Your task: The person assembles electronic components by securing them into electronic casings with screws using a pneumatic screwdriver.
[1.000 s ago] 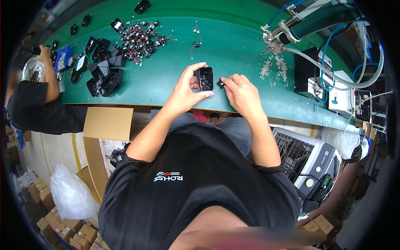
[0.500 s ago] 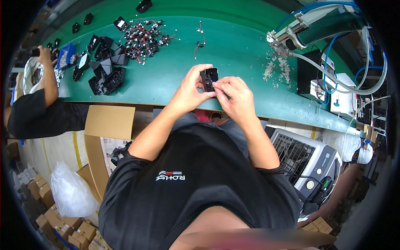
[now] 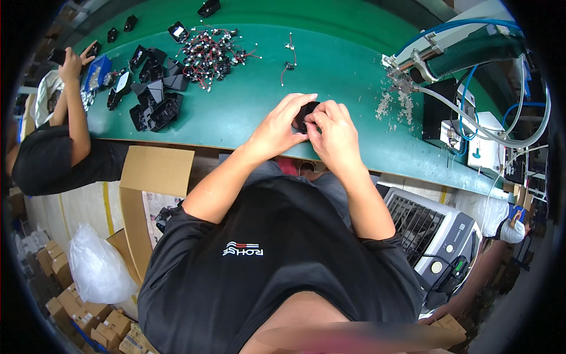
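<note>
Over the front edge of the green bench, my left hand (image 3: pixel 279 127) grips a small black plastic housing (image 3: pixel 301 118) between thumb and fingers. My right hand (image 3: pixel 333 134) is closed in a pinch against the housing's right side. What its fingertips hold, if anything, is hidden. Beyond my hands lies a short wired part (image 3: pixel 289 59) with red and black leads and white connectors. A heap of similar wired parts (image 3: pixel 209 56) sits farther to the left. Black plastic housings (image 3: pixel 156 109) are piled beside that heap.
An electric screwdriver-like tool (image 3: pixel 454 62) with hoses reaches over scattered small pale pieces (image 3: pixel 395 106) at the right. A black-and-white machine (image 3: pixel 442 112) stands beyond. At the left a co-worker (image 3: pixel 50 156) handles a black part near a blue bin (image 3: pixel 97 74). An open carton (image 3: pixel 156 171) stands below the bench.
The housing has turned in my left hand, and my right fingers now cover more of it. The co-worker's second hand has come into view near the black part. The view has shifted slightly.
</note>
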A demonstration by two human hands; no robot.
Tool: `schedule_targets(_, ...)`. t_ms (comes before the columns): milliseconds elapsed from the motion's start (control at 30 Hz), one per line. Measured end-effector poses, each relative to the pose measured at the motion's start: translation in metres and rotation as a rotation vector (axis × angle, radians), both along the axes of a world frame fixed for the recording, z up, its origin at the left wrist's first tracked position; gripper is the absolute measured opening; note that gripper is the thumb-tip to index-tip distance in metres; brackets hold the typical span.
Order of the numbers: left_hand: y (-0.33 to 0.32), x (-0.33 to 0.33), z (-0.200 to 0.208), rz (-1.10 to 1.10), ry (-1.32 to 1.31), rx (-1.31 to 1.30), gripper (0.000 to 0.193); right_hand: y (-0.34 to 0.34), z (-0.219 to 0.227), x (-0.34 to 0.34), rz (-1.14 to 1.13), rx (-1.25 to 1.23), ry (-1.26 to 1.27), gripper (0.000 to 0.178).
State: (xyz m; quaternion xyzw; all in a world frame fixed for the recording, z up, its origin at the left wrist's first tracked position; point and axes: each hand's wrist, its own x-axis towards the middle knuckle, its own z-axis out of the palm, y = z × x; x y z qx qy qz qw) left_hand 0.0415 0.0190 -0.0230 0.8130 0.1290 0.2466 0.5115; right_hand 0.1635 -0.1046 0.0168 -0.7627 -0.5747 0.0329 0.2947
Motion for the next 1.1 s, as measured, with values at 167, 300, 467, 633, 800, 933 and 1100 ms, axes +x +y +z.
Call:
schedule_targets(167, 0.018, 0.018, -0.016, 0.051, -0.125, 0.353, 0.073, 0.000, 0.001, 0.024, 0.161, 0.026, 0.113, 0.033)
schedule_targets(300, 0.006, 0.038, -0.029, 0.011, -0.212, 0.148, 0.078, -0.018, 0.015, 0.027, 0.057, -0.091, 0.124, 0.049)
schedule_targets(467, 0.004, 0.025, -0.031, 0.065, -0.205, 0.169, 0.081, -0.021, 0.057, 0.035, 0.060, -0.001, 0.039, 0.057)
schedule_targets(633, 0.004, 0.031, -0.032, 0.063, -0.233, 0.205, 0.072, 0.003, 0.126, 0.084, -0.336, 1.059, -0.253, 0.030)
schedule_targets(800, 0.014, 0.034, -0.032, 0.055, -0.289, 0.256, 0.055, 0.032, 0.151, 0.142, -0.351, 0.858, 0.504, 0.043)
schedule_targets(933, 0.012, 0.026, -0.028, 0.067, -0.135, 0.323, 0.053, 0.041, 0.152, 0.107, -0.162, 0.953, 0.640, 0.050)
schedule_targets(1100, 0.008, 0.029, -0.022, -0.007, -0.041, 0.349, 0.049, 0.014, 0.137, 0.086, -0.010, 0.871, 0.739, 0.090)
